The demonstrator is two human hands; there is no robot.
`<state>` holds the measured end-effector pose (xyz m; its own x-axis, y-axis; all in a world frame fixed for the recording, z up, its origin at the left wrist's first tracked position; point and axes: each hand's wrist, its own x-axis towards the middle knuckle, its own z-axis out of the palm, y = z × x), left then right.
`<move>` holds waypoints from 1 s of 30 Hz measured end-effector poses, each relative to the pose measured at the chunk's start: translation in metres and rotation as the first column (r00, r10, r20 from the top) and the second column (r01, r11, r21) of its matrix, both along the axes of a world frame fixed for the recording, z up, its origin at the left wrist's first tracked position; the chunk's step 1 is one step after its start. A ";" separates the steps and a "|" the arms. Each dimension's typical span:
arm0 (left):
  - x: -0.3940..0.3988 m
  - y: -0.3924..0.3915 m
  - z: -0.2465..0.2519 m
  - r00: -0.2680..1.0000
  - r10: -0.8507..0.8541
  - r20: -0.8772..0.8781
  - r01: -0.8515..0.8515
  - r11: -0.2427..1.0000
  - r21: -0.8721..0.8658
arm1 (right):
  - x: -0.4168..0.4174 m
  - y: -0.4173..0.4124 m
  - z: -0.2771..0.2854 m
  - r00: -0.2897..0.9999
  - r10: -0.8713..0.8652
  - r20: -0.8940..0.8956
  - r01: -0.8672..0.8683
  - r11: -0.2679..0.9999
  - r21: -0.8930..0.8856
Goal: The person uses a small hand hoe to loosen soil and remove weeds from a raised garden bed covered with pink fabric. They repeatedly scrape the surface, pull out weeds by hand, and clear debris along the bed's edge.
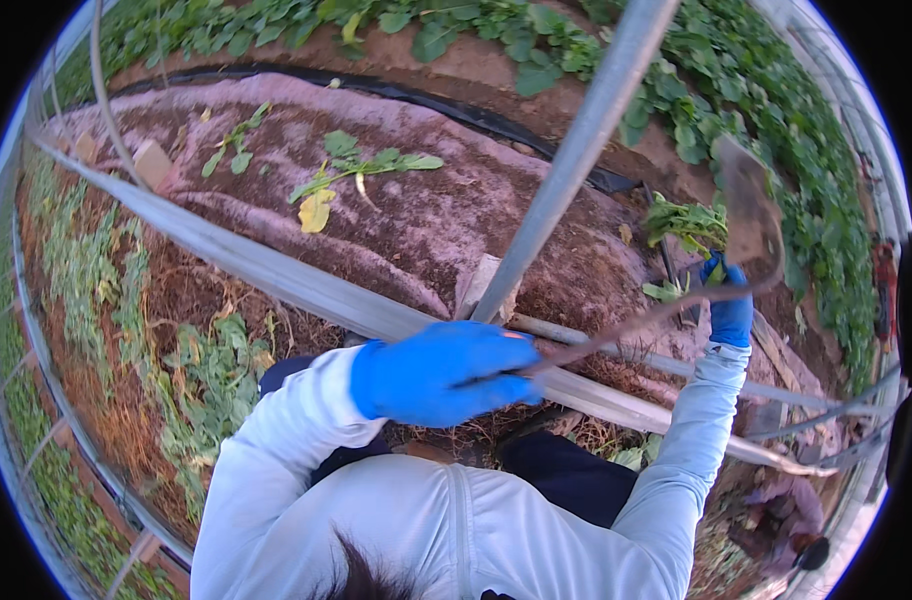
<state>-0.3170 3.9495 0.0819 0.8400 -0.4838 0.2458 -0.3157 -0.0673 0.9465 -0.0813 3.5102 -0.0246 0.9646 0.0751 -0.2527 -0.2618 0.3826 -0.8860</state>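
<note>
My left hand, in a blue glove, is closed around the thin handle of a hoe-like metal tool. The tool's curved neck and broad blade reach up to the right, past my other hand. My right hand, gloved in blue too, is at the right and grips a bunch of leafy green plants by the stems; the tool's neck crosses in front of it. An uprooted plant with a pale root lies on the pinkish ground cover in front of me, with a yellow leaf beside it.
A slanted metal pole rises before me from a long metal rail. Beyond the soil-strewn cover runs a black plastic strip, then leafy crops. Wilted plants lie left. Another person crouches at lower right.
</note>
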 end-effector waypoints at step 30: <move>0.194 0.249 -0.389 0.153 0.988 0.006 -0.493 0.071 0.867 | -0.190 0.056 0.052 0.960 -0.281 0.015 0.272 0.910 -0.313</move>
<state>-0.1232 4.1986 -0.3069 0.5773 0.7624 -0.2923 0.7957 -0.4451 0.4108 -0.2711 3.5662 0.0275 0.9272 -0.2799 -0.2489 -0.2131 0.1520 -0.9651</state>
